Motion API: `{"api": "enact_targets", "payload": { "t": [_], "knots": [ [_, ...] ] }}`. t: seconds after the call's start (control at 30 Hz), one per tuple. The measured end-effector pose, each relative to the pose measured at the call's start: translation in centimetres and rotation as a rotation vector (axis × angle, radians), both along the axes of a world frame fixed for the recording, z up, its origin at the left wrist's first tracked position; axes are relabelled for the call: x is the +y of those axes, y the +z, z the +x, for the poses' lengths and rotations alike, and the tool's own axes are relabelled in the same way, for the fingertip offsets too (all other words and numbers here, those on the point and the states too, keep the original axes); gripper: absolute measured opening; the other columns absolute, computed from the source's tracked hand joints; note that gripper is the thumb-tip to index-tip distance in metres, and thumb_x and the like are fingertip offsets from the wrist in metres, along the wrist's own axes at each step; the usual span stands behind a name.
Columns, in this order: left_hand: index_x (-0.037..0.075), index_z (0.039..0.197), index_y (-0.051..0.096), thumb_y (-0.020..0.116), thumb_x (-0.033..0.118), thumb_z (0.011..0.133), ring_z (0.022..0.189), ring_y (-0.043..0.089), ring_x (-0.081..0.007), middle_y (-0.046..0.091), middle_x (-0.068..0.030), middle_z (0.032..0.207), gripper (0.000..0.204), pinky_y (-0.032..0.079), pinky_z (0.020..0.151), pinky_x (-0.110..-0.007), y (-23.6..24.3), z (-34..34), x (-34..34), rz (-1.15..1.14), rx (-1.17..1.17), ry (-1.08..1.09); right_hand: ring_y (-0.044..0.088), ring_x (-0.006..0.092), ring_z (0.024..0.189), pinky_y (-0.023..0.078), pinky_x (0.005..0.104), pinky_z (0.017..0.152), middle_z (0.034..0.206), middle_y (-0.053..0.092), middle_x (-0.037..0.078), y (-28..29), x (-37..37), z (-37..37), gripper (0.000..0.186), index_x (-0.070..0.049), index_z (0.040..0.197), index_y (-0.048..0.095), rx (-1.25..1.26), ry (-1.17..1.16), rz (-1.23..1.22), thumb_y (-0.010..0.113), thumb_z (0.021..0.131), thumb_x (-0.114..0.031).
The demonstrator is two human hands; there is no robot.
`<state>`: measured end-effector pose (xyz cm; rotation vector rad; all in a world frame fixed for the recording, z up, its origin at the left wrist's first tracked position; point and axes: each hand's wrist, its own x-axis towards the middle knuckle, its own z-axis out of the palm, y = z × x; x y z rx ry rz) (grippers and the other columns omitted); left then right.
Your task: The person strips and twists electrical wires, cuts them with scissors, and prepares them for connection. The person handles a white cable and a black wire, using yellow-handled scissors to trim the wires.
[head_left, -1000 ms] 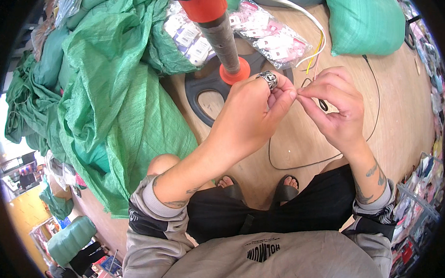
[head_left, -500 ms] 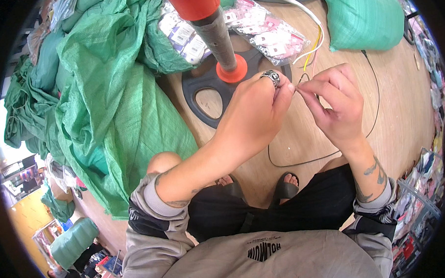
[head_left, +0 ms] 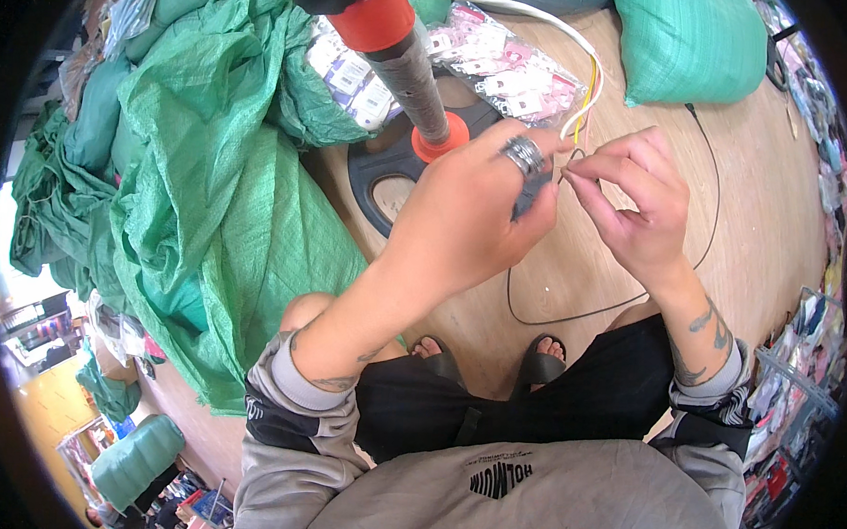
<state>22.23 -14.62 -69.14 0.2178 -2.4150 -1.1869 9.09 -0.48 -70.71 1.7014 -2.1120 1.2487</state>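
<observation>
"Where do we find the thin dark wire (head_left: pixel 576 153)?"

"At the fingertips of our right hand (head_left: pixel 645 202). Its thumb and index finger are pinched together on the wire, which shows as a small loop above them; the other fingers are bent and raised."

"And our left hand (head_left: pixel 472 206)?"

"Just to the left of the wire, parted: a gap shows between thumb and index finger, so the pinch there is released. Its remaining fingers are tucked out of our sight. We see a silver ring (head_left: pixel 523 156) on it."

"What hangs close by?"

"A white cable (head_left: pixel 581 37) curves down toward the pinch, with a yellow wire (head_left: pixel 593 79) beside it. Both end near our fingertips in this view, though we cannot tell whether they touch."

"Does the wire join the black cable (head_left: pixel 533 322) curving across the floor (head_left: pixel 771 183)?"

"We cannot tell."

"And beyond our hands?"

"A grey post (head_left: pixel 416 87) rises from a dark base (head_left: pixel 370 183), with a large green sack (head_left: pixel 202 182) to its left and a clear bag of pink and white packets (head_left: pixel 519 67) to its right."
</observation>
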Motion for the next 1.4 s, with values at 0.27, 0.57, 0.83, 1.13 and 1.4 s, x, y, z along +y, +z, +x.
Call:
{"api": "enact_targets", "payload": {
  "t": [0.27, 0.57, 0.83, 1.13, 1.4],
  "knots": [
    [0.008, 0.089, 0.067, 0.071, 0.009, 0.071, 0.082, 0.061, -0.0253, 0.061, -0.0050, 0.086, 0.018, 0.049, 0.069, -0.037, -0.7, 0.6, -0.3, -0.395, 0.010, -0.032, 0.052, 0.0234, 0.071, 0.042, 0.0325, 0.062, 0.074, 0.058, 0.006, 0.5, 0.0, 0.5, 0.021, -0.006, 0.080, 0.068, 0.013, 0.002, 0.024, 0.077, 0.063, 0.001],
    [0.000, 0.077, 0.062, 0.064, 0.005, 0.075, 0.057, 0.057, -0.0137, 0.056, -0.0033, 0.063, 0.006, 0.045, 0.052, -0.026, -0.8, 0.6, -0.2, 0.225, -0.122, 0.002, 0.049, 0.0209, 0.069, 0.039, 0.0330, 0.061, 0.076, 0.058, 0.003, 1.0, -0.3, 1.1, 0.021, -0.004, 0.080, 0.068, 0.334, 0.097, 0.006, 0.074, 0.060, -0.003],
    [0.001, 0.073, 0.059, 0.057, 0.013, 0.085, 0.050, 0.044, -0.0056, 0.048, 0.0024, 0.058, 0.017, 0.034, 0.046, -0.022, 0.2, 0.5, -0.5, 1.139, -0.431, -0.028, 0.047, 0.0188, 0.067, 0.033, 0.0336, 0.056, 0.077, 0.058, 0.001, 0.9, 0.0, 1.0, 0.024, -0.005, 0.082, 0.069, 0.501, 0.092, -0.110, 0.075, 0.059, -0.002],
    [0.003, 0.074, 0.055, 0.047, 0.018, 0.091, 0.046, 0.038, -0.0070, 0.042, 0.0033, 0.057, 0.024, 0.031, 0.045, -0.023, 0.9, 1.4, -1.5, 1.112, -0.381, -0.124, 0.050, 0.0192, 0.067, 0.036, 0.0337, 0.059, 0.078, 0.058, 0.003, 2.8, 0.4, 0.6, 0.024, -0.006, 0.082, 0.064, 0.446, 0.119, -0.198, 0.078, 0.065, 0.002],
    [0.004, 0.092, 0.064, 0.064, 0.003, 0.079, 0.073, 0.062, -0.0228, 0.060, -0.0084, 0.083, 0.014, 0.050, 0.063, -0.034, 0.7, 1.8, -0.3, 0.076, 0.161, 0.029, 0.055, 0.0224, 0.073, 0.044, 0.0318, 0.067, 0.076, 0.059, 0.008, 0.2, -0.8, 1.4, 0.017, -0.003, 0.078, 0.063, -0.371, 0.116, -0.053, 0.076, 0.067, 0.003]
  ]
}}
